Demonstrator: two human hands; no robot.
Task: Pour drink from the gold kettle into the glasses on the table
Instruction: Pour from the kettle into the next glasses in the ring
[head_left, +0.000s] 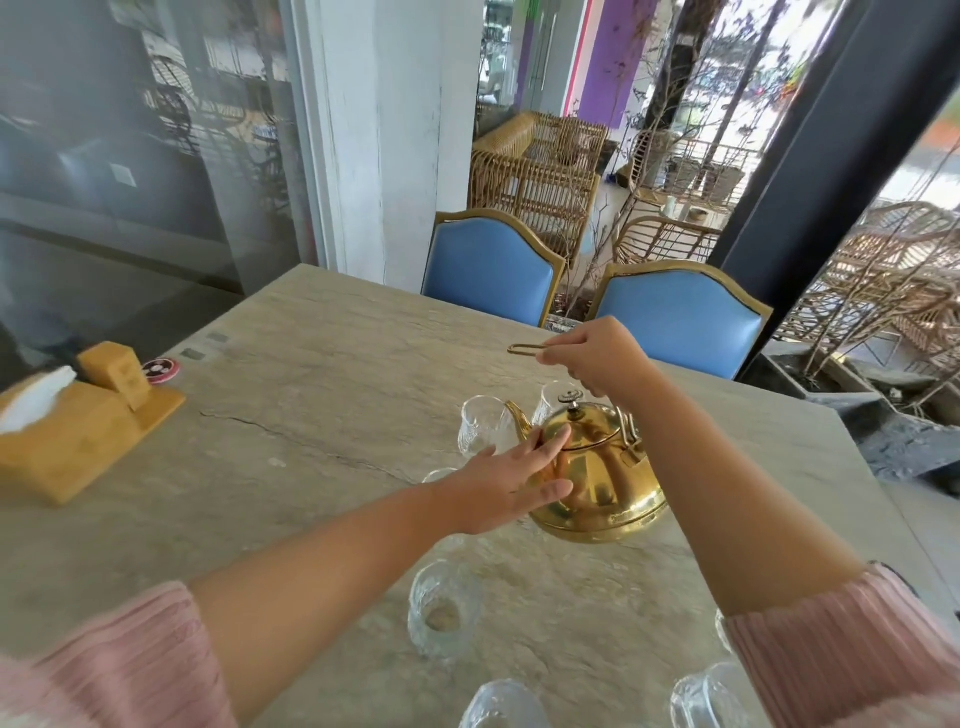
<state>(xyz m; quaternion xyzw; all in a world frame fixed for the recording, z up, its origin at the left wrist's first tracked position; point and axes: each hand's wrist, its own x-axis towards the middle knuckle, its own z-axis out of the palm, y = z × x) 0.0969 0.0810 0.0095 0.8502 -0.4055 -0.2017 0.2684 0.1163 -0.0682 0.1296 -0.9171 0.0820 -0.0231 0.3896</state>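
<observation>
Several glasses (480, 426) crowd the gold kettle (597, 483) mid-table (322, 364). The right hand (597, 358) pinches its thin handle (524, 349), and the left hand (498, 483) lies flat-fingered against the body. A careless swing might topple the nearest glass.

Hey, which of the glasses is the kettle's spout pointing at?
The glass just left of the spout tip of the gold kettle, beyond the left hand; the others stand behind the kettle or nearer the person.
</observation>
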